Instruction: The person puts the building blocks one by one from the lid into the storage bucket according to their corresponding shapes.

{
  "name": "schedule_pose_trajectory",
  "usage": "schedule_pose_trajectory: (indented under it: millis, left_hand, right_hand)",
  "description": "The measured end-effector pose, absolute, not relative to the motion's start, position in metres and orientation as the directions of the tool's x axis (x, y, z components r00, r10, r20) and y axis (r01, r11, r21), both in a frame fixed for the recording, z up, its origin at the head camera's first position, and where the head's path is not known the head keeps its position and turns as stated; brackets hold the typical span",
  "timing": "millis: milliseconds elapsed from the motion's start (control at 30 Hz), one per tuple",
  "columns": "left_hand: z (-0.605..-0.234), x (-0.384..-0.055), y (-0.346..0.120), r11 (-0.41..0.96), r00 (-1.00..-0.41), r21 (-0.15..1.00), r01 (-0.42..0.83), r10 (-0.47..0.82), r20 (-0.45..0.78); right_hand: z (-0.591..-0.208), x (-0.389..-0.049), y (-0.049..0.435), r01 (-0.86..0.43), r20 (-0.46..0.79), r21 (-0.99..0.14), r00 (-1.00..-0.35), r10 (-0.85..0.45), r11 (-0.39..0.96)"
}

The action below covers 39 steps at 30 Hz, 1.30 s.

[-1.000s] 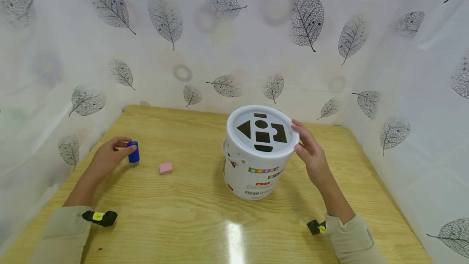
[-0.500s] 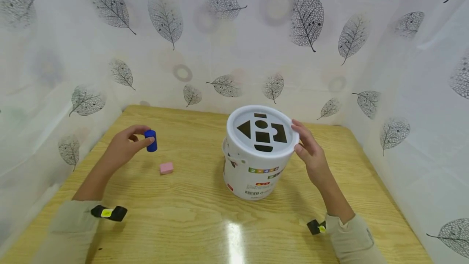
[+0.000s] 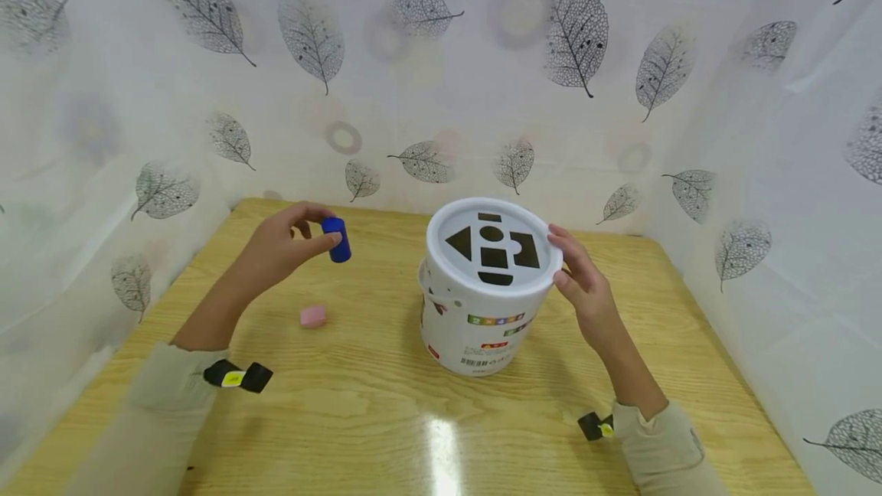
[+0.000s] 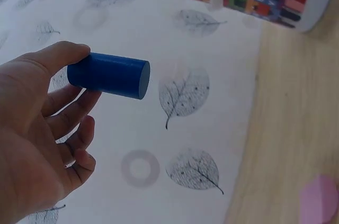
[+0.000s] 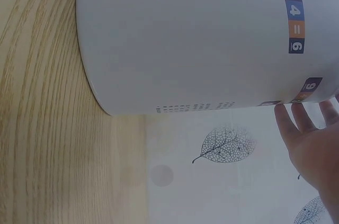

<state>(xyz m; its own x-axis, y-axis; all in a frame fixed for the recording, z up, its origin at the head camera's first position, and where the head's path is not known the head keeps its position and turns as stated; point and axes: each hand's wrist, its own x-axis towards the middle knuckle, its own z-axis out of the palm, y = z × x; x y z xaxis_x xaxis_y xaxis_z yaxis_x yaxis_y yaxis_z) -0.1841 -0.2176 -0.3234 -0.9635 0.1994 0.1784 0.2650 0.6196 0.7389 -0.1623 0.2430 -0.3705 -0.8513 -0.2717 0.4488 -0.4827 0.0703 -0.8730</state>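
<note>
A blue cylinder block [image 3: 337, 240] is pinched at one end between the thumb and fingers of my left hand [image 3: 279, 245], raised above the table. In the left wrist view the cylinder [image 4: 110, 74] points away from the palm, with its flat end showing. My right hand [image 3: 588, 293] touches the side of a white bucket [image 3: 475, 335] near its rim, with the fingers fairly straight in the right wrist view. The bucket stands upright. Its lid [image 3: 458, 266] has several cut-out shapes, among them a round hole [image 3: 491, 233] and a triangle [image 3: 461, 243].
On the wooden table [image 3: 358, 419], a pink block [image 3: 313, 317] lies left of the bucket. A white handle [image 3: 441, 298] hangs on the bucket's left side. A leaf-patterned sheet [image 3: 441, 75] surrounds the table at the back and sides.
My left hand has lifted the blue cylinder block off the table and carried it right and toward the back, closer to the bucket. The right hand and the bucket have stayed put.
</note>
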Motion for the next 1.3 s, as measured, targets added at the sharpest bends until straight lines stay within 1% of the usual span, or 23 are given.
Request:
schedule_pose_trajectory:
  millis: [267,400,500,667,867,1067,1300]
  left_hand:
    - [-0.291,-0.192,-0.172,0.524,-0.909,0.744,0.415,0.273,0.314]
    - [-0.277,-0.196,-0.150,0.485,-0.884,0.742,0.463,0.310,0.349]
    - [-0.268,-0.201,-0.132,0.483,-0.873,0.730,0.483,0.332,0.358]
    - [-0.257,-0.209,-0.101,0.468,-0.855,0.726,0.504,0.390,0.342]
    - [-0.256,-0.223,-0.069,0.418,-0.818,0.738,0.531,0.481,0.316]
    - [-0.259,-0.233,-0.045,0.449,-0.812,0.725,0.523,0.522,0.262]
    - [-0.266,-0.235,-0.034,0.509,-0.812,0.685,0.521,0.543,0.214]
  right_hand:
    - [-0.370,-0.162,0.244,-0.477,0.442,-0.875,-0.857,-0.265,0.083]
    - [-0.369,-0.162,0.243,-0.474,0.438,-0.876,-0.858,-0.266,0.085]
    - [-0.369,-0.162,0.242,-0.473,0.437,-0.876,-0.860,-0.264,0.090]
    - [-0.370,-0.163,0.242,-0.472,0.435,-0.877,-0.862,-0.259,0.096]
    - [-0.369,-0.161,0.242,-0.473,0.443,-0.877,-0.863,-0.242,0.082]
    - [-0.370,-0.161,0.243,-0.474,0.441,-0.875,-0.862,-0.252,0.092]
    - [-0.370,-0.163,0.245,-0.461,0.421,-0.880,-0.869,-0.262,0.115]
